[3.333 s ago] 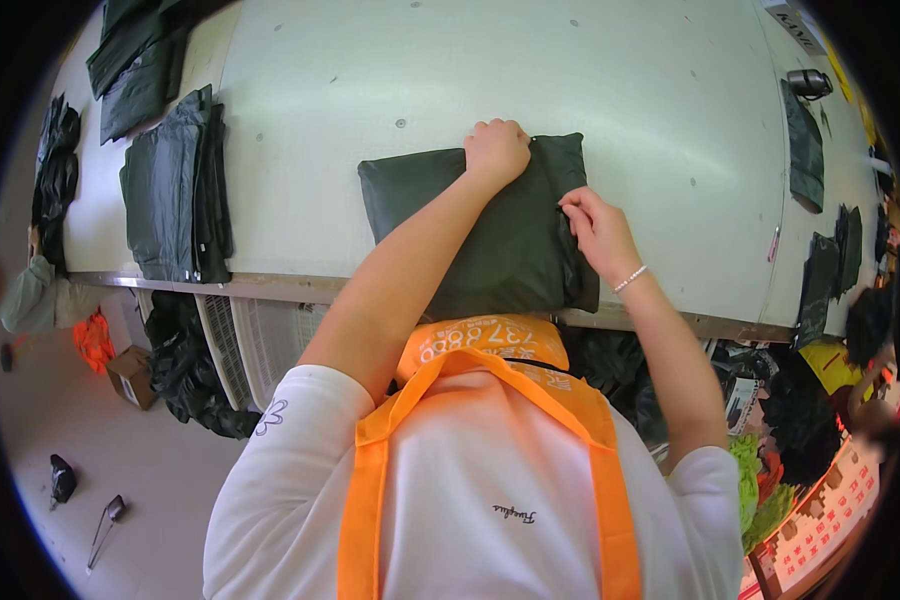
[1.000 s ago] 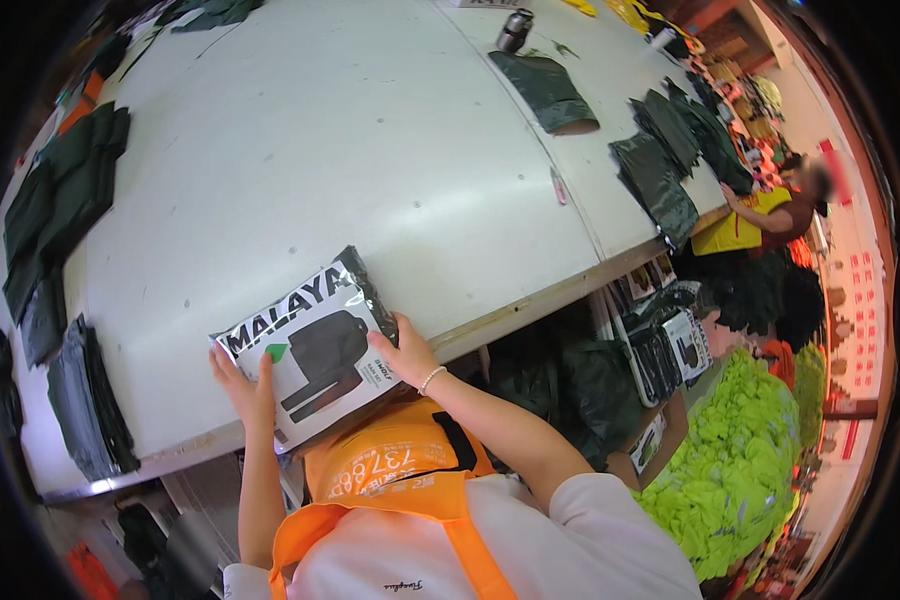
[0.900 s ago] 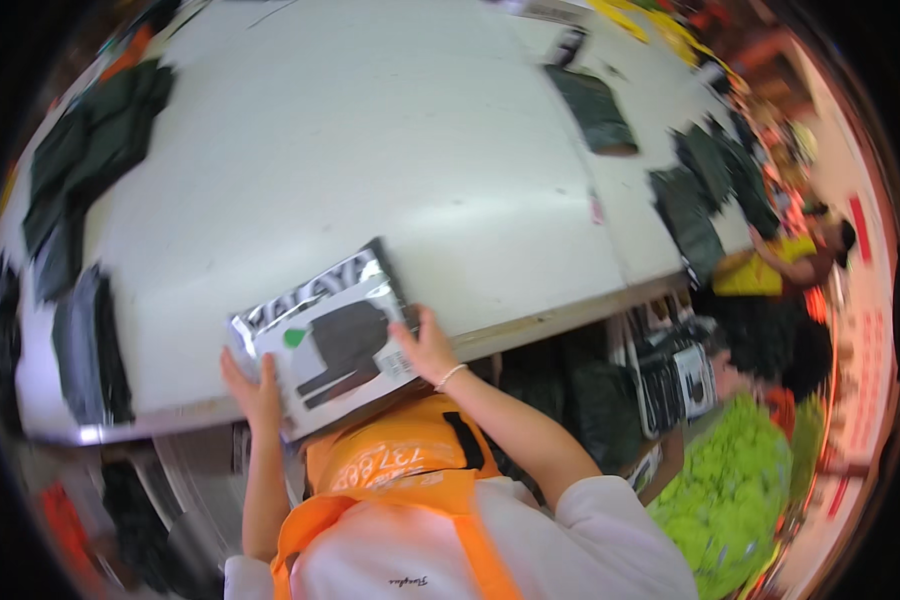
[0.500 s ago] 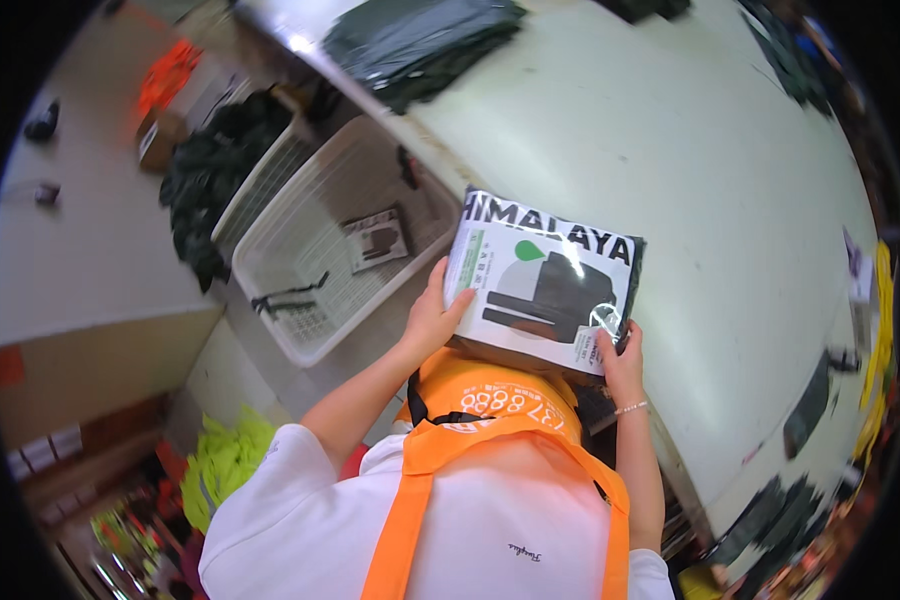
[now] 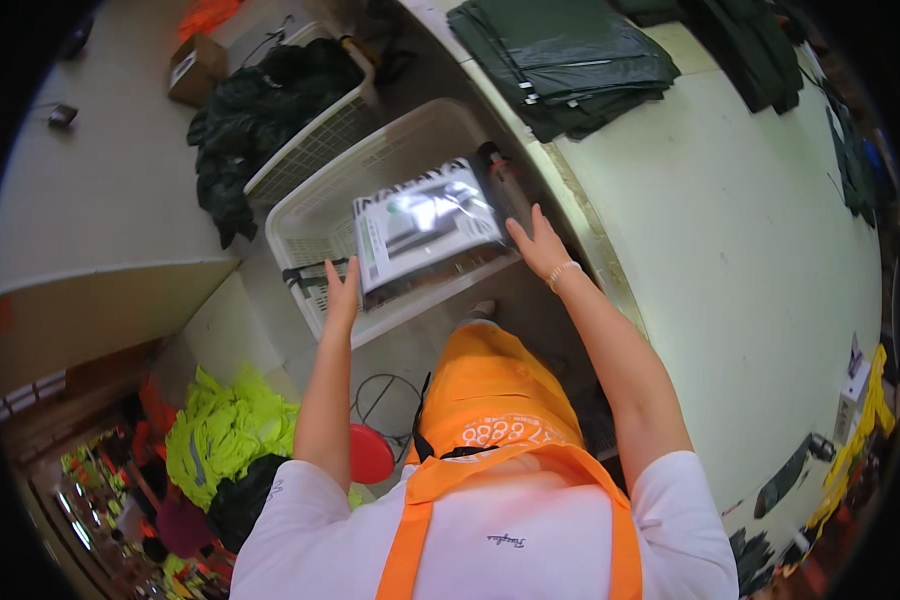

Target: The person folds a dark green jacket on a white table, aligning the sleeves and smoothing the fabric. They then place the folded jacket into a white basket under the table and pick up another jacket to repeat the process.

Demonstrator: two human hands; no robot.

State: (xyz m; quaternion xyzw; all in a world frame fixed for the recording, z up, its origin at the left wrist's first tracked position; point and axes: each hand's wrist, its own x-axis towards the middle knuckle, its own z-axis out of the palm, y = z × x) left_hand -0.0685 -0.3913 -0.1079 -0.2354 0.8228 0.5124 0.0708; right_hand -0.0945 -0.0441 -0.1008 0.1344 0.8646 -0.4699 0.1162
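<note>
The person's left hand (image 5: 342,295) and right hand (image 5: 542,252) flank a glossy white package (image 5: 425,235), fingers spread at its edges; whether they touch it is hard to tell. It is over the white basket (image 5: 410,146), beside the desk (image 5: 730,260).

Package (image 5: 430,235) between my left hand (image 5: 342,292) and right hand (image 5: 542,250), over the basket (image 5: 305,225).
To its right, the edge of the counter (image 5: 730,250); a stack (image 5: 565,65) near that edge, farther ahead.
</note>
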